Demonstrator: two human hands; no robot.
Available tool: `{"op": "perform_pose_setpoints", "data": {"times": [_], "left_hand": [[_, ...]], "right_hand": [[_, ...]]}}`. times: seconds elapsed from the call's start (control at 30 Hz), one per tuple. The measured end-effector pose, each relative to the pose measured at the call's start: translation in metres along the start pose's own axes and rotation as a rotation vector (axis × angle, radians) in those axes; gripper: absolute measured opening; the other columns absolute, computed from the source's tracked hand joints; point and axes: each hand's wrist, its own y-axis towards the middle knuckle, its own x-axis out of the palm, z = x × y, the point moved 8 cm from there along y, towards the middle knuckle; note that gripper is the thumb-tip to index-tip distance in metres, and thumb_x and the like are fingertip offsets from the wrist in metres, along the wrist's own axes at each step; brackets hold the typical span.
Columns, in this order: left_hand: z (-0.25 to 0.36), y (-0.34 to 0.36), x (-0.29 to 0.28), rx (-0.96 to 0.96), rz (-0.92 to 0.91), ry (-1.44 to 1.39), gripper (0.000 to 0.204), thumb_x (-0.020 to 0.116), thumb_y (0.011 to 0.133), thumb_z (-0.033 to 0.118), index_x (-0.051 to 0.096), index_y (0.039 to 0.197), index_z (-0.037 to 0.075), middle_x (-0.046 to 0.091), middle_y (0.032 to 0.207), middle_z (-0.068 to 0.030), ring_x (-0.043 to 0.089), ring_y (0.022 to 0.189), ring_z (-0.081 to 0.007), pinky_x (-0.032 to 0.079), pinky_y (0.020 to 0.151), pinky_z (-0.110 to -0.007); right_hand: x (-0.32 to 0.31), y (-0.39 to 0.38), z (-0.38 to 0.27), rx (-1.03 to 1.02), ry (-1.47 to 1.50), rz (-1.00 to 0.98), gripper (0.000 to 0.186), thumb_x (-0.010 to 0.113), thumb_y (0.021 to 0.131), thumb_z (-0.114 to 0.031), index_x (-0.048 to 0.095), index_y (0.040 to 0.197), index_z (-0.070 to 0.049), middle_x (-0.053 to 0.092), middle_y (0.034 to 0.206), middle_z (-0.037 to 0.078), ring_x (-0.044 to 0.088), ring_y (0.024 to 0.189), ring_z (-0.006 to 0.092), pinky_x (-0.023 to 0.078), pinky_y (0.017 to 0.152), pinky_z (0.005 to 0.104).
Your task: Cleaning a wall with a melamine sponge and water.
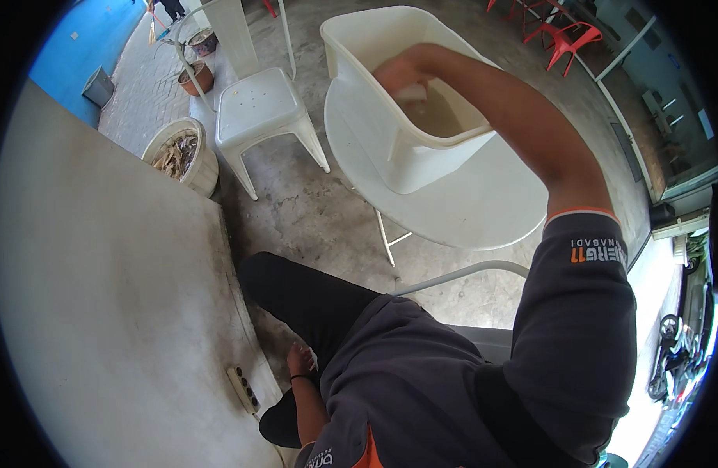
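My right hand [403,72] reaches down inside a deep white plastic tub [402,160], near its left inner wall. Its fingers are bent round a whitish, soft-looking piece [412,93], too partly hidden to tell whether cloth or sponge. Beige-brown shows at the tub's bottom; I cannot tell whether that is liquid. The tub stands on a round white table [484,207], and my right forearm crosses over its rim. Down by my legs, my left hand [300,360] is loosely closed, a dark band on its wrist. Nothing shows in it, though its palm is hidden.
A white metal chair [259,105] stands left of the table. Beyond it are a large white planter [207,168] with dry leaves and smaller pots [195,80]. A pale wall [101,257] with a socket strip [243,390] bounds my left. Red chairs [566,43] stand far right.
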Motion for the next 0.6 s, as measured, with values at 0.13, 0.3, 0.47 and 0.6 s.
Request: {"op": "perform_pose_setpoints", "data": {"times": [0.13,0.3,0.47,0.6], "left_hand": [[-0.004,0.002,-0.002,-0.003,-0.033,0.042,0.034,0.053,0.089,0.042,0.053,0.1,0.009,0.047,0.066,0.0009,0.046,0.051,-0.0115,0.034,0.046,-0.027],[0.007,-0.003,0.013,-0.009,-0.069,0.116,0.023,0.05,0.092,0.035,0.05,0.08,0.016,0.039,0.056,0.005,0.037,0.042,-0.0098,0.028,0.039,-0.027],[0.002,-0.003,0.006,-0.043,-0.055,0.104,0.028,0.049,0.094,0.033,0.044,0.071,0.02,0.034,0.052,0.0065,0.032,0.038,-0.009,0.024,0.036,-0.027],[-0.002,0.007,0.009,-0.039,-0.018,0.119,0.028,0.048,0.095,0.033,0.044,0.071,0.02,0.033,0.052,0.0067,0.032,0.038,-0.0091,0.024,0.036,-0.026]], "right_hand": [[-0.054,-0.055,-0.022,-0.281,0.086,0.345,0.065,0.06,0.079,-0.033,0.046,0.14,-0.02,0.058,0.121,0.013,0.063,0.085,0.0268,0.052,0.068,0.0393],[-0.098,-0.109,-0.009,-0.83,-0.047,0.9,0.07,0.046,0.092,-0.054,0.044,0.138,-0.001,0.052,0.135,0.018,0.055,0.117,0.0319,0.04,0.101,0.0396],[-0.087,-0.094,-0.015,-0.599,-0.268,0.857,0.058,0.039,0.098,-0.047,0.047,0.138,-0.007,0.046,0.141,0.019,0.052,0.12,0.0369,0.036,0.105,0.0431],[-0.077,-0.077,-0.019,-0.604,-1.085,0.879,0.051,0.043,0.098,-0.038,0.044,0.141,-0.011,0.048,0.139,0.018,0.049,0.122,0.0394,0.035,0.106,0.0431]]}}
